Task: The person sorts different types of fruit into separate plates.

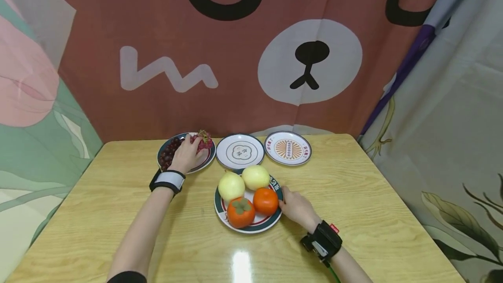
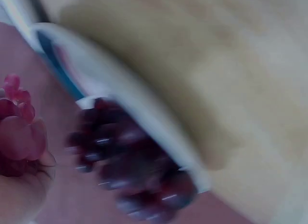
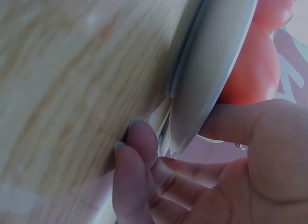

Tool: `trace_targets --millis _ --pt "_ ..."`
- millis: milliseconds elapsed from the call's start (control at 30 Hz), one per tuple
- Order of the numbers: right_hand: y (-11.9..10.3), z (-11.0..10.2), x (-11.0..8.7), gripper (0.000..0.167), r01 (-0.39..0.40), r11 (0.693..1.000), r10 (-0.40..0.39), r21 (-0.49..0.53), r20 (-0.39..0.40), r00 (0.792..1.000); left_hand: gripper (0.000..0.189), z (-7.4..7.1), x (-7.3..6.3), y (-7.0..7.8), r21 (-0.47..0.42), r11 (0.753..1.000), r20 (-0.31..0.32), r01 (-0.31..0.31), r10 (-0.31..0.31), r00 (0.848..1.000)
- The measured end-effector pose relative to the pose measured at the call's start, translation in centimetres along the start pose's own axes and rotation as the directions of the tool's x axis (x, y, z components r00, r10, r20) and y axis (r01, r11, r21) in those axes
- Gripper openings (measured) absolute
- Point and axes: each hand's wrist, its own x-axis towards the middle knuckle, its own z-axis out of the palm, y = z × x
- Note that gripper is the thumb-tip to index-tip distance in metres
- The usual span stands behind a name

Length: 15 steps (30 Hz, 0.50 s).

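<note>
At the back left, my left hand (image 1: 185, 155) grips a bunch of red grapes (image 2: 18, 137) over a dark-rimmed plate (image 1: 207, 163). Dark purple grapes (image 2: 137, 159) lie on that plate, beside the hand. My right hand (image 1: 298, 208) holds the right edge of a green-rimmed plate (image 1: 251, 231) in the middle of the table. In the right wrist view, the thumb (image 3: 236, 120) is on the rim, with the fingers lower down by the plate's underside. This plate carries two orange persimmons (image 1: 240, 213) and two pale yellow pears (image 1: 231, 186).
Along the back edge of the wooden table (image 1: 353, 213) stand a white plate with a grey emblem (image 1: 224, 154) and a white plate with a sunburst print (image 1: 275, 154). A curtain with a brown bear face (image 1: 235, 77) hangs right behind them.
</note>
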Motion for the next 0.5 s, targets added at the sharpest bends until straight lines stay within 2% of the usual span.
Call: trace_targets --millis 167,267,333,433,500 --pt "0.0 0.2 0.1 0.046 0.001 1.0 -0.001 -0.015 -0.007 1.0 0.051 1.4 -0.7 -1.4 0.123 0.992 0.126 0.017 -0.032 0.992" --pt "0.0 0.2 0.3 0.047 0.0 1.0 0.0 -0.025 -0.006 1.0 0.051 1.9 -1.3 -1.9 0.194 0.981 0.149 0.015 -0.045 0.988" --pt "0.0 0.2 0.3 0.048 -0.004 1.0 0.004 -0.025 -0.001 1.0 0.049 2.1 -1.5 -2.1 0.214 0.977 0.137 0.015 -0.046 0.99" --pt "0.0 0.1 0.2 0.047 -0.005 1.0 0.005 -0.025 -0.001 1.0 0.048 1.5 -1.6 -1.8 0.156 0.988 0.119 0.002 -0.021 0.993" --pt "0.1 0.1 0.1 0.047 -0.004 1.0 0.004 -0.025 -0.005 1.0 0.051 0.7 -1.7 -0.8 0.071 0.997 0.126 -0.039 0.03 0.992"
